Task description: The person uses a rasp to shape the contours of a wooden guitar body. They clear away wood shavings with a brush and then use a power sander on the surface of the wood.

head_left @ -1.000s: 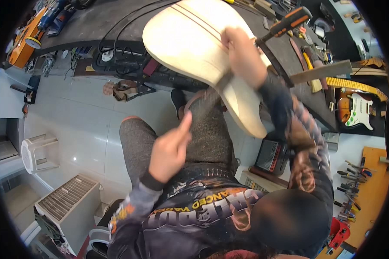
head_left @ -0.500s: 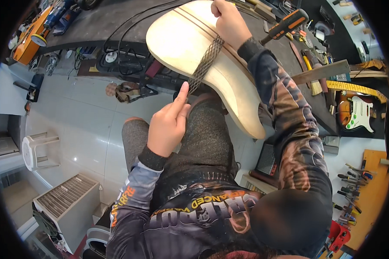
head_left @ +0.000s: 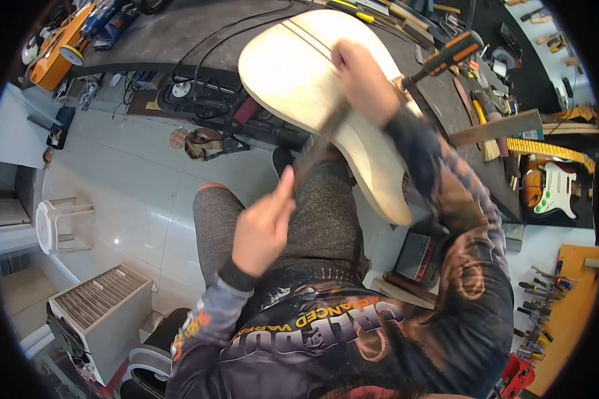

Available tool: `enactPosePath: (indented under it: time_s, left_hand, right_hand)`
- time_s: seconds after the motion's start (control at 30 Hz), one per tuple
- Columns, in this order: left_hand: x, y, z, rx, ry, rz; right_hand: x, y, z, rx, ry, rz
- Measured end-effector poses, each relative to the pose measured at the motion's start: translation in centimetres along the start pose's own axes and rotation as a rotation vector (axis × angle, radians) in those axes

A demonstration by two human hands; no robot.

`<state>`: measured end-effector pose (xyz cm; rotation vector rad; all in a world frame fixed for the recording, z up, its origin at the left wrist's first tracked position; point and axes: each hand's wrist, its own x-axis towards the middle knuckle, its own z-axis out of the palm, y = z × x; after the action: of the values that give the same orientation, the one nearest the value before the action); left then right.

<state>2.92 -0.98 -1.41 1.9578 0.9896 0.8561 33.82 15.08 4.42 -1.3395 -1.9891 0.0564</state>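
A pale, unpainted wooden guitar body [head_left: 283,70] with dark stripes lies tilted over the bench edge in front of me. Across its near edge runs a saw rasp [head_left: 334,122], blurred by motion; the earlier frame shows its open lattice blade. My right hand [head_left: 367,83] is closed around the rasp's far end, above the wood. At the near end my left hand [head_left: 263,229] grips the tip, index finger stretched along it, over my lap. A clamp [head_left: 452,53] with a black and orange handle stands at the body's right side.
The dark workbench [head_left: 199,33] holds cables, wood strips and hand tools. A wooden board [head_left: 496,126] and a brush [head_left: 490,147] lie to the right, near a sunburst electric guitar [head_left: 552,189]. A white stool [head_left: 63,226] stands on the left.
Both hands and the rasp have moved toward me, sliding the blade along the guitar body's edge. The whole view has shifted slightly. Both hands keep their grip.
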Motion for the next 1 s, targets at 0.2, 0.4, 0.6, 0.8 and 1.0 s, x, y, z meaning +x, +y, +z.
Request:
enactPosePath:
  time_s: [0.2, 0.4, 0.6, 0.8, 1.0]
  left_hand:
    - [1.8, -0.7, -0.3, 0.053, 0.056, 0.075]
    - [-1.3, 0.0, 0.0, 0.029, 0.024, -0.019]
    - [1.4, -0.2, -0.3, 0.024, 0.169, 0.044]
    - [1.0, -0.8, -1.7, -0.289, 0.215, -0.123]
    - [-6.8, -8.8, -1.7, -0.446, 0.356, -0.22]
  right_hand:
    - [2.0, -0.5, -1.2, -0.031, 0.054, -0.035]
    - [-0.2, -0.6, 1.0, 0.044, -0.008, -0.035]
    - [4.7, 0.4, 0.7, -0.025, 0.018, -0.12]
    - [5.8, -3.1, -0.1, 0.105, 0.153, -0.075]
    - [-8.7, -12.5, -15.9, 0.307, -0.449, 0.209]
